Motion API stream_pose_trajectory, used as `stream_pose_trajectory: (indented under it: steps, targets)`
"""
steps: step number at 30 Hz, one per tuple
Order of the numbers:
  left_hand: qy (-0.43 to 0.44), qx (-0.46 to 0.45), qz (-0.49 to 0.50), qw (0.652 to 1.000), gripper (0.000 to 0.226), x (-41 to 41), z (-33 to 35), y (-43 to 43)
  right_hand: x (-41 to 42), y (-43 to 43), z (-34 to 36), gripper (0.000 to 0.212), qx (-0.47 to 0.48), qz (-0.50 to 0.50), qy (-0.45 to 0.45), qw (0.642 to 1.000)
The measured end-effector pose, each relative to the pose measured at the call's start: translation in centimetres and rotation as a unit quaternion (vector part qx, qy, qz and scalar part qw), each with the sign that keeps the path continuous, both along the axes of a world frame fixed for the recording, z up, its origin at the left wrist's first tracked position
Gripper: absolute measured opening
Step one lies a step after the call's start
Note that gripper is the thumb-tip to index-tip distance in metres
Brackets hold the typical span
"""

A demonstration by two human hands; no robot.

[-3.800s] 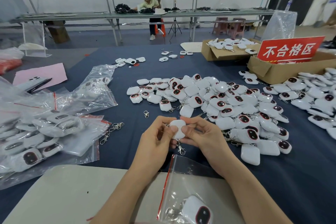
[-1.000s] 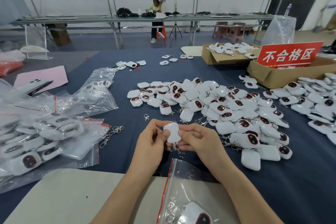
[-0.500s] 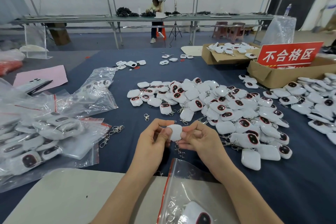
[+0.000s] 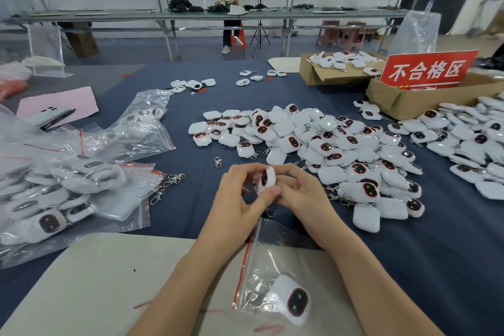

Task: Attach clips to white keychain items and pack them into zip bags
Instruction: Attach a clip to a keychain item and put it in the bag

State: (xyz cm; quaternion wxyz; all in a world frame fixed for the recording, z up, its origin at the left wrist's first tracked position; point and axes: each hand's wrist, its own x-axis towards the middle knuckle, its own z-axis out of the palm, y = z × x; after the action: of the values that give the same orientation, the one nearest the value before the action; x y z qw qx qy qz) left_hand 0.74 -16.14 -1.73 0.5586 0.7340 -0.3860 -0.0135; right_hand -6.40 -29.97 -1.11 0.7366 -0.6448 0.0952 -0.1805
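White keychain item (image 4: 268, 180) sits above the counter (image 4: 409, 267) in the pinching grip of left hand (image 4: 240, 199) and right hand (image 4: 302, 194), clip-fitting seemingly under way; next it needs sliding into the zip bag (image 4: 261, 259) below.

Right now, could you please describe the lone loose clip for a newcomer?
Start at the big pile of white keychains mid-table. Just off its near left edge, on bare blue cloth, lies one metal clip, alone, unlike the bunch beside the bags.
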Motion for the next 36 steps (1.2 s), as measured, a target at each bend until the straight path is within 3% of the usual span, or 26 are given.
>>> stream_pose_trajectory:
  steps: [3,5,8,10,12,15,18,22,27,30,36]
  targets:
    - [0.063,-0.081,0.017,0.995,0.015,-0.4,0.9,0.8,0.1,0.5,1.0,0.02,-0.034,-0.002,0.014,0.999]
    - [0.119,-0.121,0.055,0.984,0.025,-0.4,1.5,1.7,-0.1,0.5,1.7,0.028,-0.13,-0.016,0.036,0.991]
    - [0.241,-0.15,0.028,0.959,0.03,-0.5,1.7,3.9,-1.5,0.4,2.4,0.033,-0.311,-0.016,0.065,0.948]
    - [0.217,-0.086,-0.01,0.972,0.026,-0.6,1.3,6.0,-2.4,0.8,2.6,0.039,-0.425,0.028,0.075,0.902]
    - [0.137,0.006,-0.033,0.99,0.031,-1.0,0.8,8.0,-2.8,1.6,2.4,0.05,-0.518,0.1,0.089,0.845]
    - [0.034,0.11,-0.033,0.993,0.044,-1.9,0.7,9.8,-2.8,2.7,1.8,0.049,-0.585,0.154,0.123,0.787]
    - [0.008,0.133,-0.038,0.99,0.041,-2.9,0.9,10.4,-3.1,3.0,1.5,0.034,-0.567,0.119,0.122,0.806]
    - [0.032,0.118,-0.036,0.992,0.03,-4.1,0.8,10.1,-4.0,3.5,2.0,0.039,-0.509,0.084,0.097,0.851]
    - [-0.021,0.103,-0.045,0.993,0.04,-5.2,1.0,9.1,-4.5,4.3,2.8,0.042,-0.436,0.054,0.076,0.895]
    - [-0.028,0.12,-0.03,0.992,0.048,-5.7,0.8,9.1,-4.7,4.5,3.0,0.04,-0.409,0.052,0.089,0.907]
    - [-0.099,0.154,-0.005,0.983,0.037,-6.3,0.4,8.9,-4.8,5.1,3.3,0.031,-0.39,0.051,0.087,0.915]
